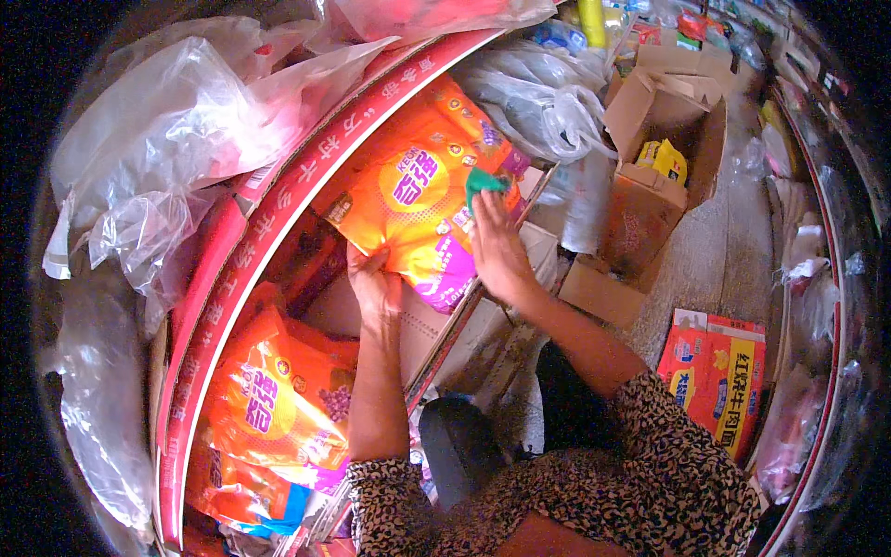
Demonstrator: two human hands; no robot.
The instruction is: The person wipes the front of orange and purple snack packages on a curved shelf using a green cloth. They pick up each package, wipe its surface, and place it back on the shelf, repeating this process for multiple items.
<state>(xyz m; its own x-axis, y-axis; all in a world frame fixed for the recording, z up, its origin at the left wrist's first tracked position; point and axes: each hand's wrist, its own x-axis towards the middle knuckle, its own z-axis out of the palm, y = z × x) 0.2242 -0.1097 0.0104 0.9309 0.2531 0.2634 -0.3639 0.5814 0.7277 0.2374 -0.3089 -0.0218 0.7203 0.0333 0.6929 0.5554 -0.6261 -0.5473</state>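
Observation:
My left hand (374,278) grips the lower left edge of an orange plastic bag of Keon laundry detergent (418,195), thumb on its front. The bag lies tilted on the shelf. A crumpled green cloth (483,185) is under the fingertips of my right hand (498,244), which rests at the bag's right side near its printed front. A similar orange detergent bag (278,397) lies nearer to me on the same shelf, left of my left forearm, with another orange package (237,494) partly beneath it.
The red shelf edge (278,198) curves past on the left, with clear plastic bags (188,104) above it. An open cardboard box (626,202) holding a yellow packet (663,161) stands at the right. Clear plastic bags (557,104) lie beyond the shelf; a red printed carton (713,379) is on the floor.

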